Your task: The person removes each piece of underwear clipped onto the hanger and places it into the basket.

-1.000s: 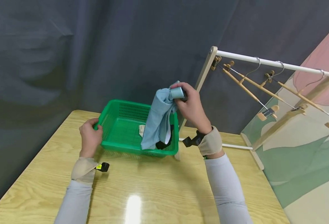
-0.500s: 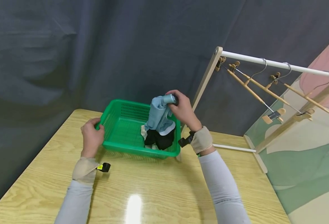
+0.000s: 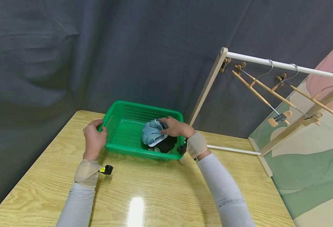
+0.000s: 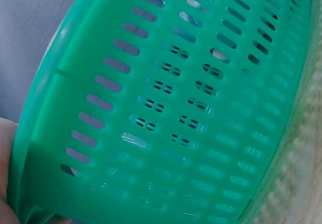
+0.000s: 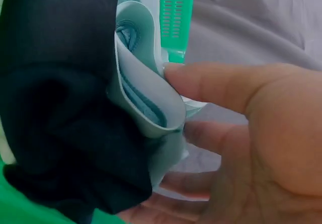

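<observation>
My left hand (image 3: 94,138) grips the left rim of a green plastic basket (image 3: 132,152), fingers over the edge. In the left wrist view the basket's slotted wall (image 4: 100,108) fills most of the picture. A light-blue garment (image 3: 150,134) lies bunched in the right half of the basket, its band folded into loops (image 5: 173,108) in the right wrist view. My right hand (image 3: 175,126) is at the garment with thumb and fingers spread apart, fingertips touching its edge. Beside it lies a black cloth (image 3: 167,144), large and dark (image 5: 60,93) in the right wrist view.
Right of the basket stands a rack with a white rail (image 3: 251,60), carrying wooden clip hangers (image 3: 252,86). A dark curtain (image 3: 143,56) hangs behind the wooden table (image 3: 143,186). A painted panel (image 3: 311,164) borders the right side.
My right hand has lowered the light-blue garment from above the basket onto the other clothes inside, and its fingers have loosened. My left hand has stayed on the rim.
</observation>
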Demonstrator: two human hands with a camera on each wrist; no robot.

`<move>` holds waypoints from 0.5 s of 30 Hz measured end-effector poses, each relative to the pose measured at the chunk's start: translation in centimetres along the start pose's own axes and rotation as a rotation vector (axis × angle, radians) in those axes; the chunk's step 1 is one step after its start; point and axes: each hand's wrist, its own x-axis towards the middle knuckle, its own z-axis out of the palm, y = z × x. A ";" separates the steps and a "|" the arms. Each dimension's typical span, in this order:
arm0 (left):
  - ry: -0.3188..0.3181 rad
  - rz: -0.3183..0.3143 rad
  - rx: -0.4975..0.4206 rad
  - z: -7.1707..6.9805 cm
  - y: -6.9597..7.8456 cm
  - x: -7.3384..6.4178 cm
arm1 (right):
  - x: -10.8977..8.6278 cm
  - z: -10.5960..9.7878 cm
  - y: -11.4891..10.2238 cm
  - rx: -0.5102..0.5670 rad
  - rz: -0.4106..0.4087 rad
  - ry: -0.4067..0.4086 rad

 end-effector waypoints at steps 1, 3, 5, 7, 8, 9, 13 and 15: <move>-0.001 0.003 0.001 0.1 0.1 0.0 | -0.1 0.2 -0.1 -0.010 0.016 0.003; -0.005 0.006 -0.002 0.2 0.1 -0.1 | -0.4 0.4 -0.3 -0.032 0.027 0.055; -0.005 0.011 -0.004 0.3 0.2 -0.1 | -0.6 0.5 -0.5 -0.044 0.022 0.092; -0.010 0.011 -0.006 0.3 0.3 -0.1 | -0.7 0.6 -0.7 -0.067 0.013 0.093; -0.011 0.013 -0.008 0.4 0.3 -0.1 | -0.8 0.7 -0.7 -0.082 0.006 0.077; -0.011 0.014 -0.008 0.4 0.3 -0.1 | -0.8 0.8 -0.8 -0.087 0.005 0.045; -0.024 0.007 -0.009 0.6 0.4 -0.3 | -0.9 1.5 -0.5 -0.111 0.010 -0.061; -0.029 0.000 -0.011 0.7 0.4 -0.4 | -1.0 1.8 -0.3 -0.109 0.013 -0.079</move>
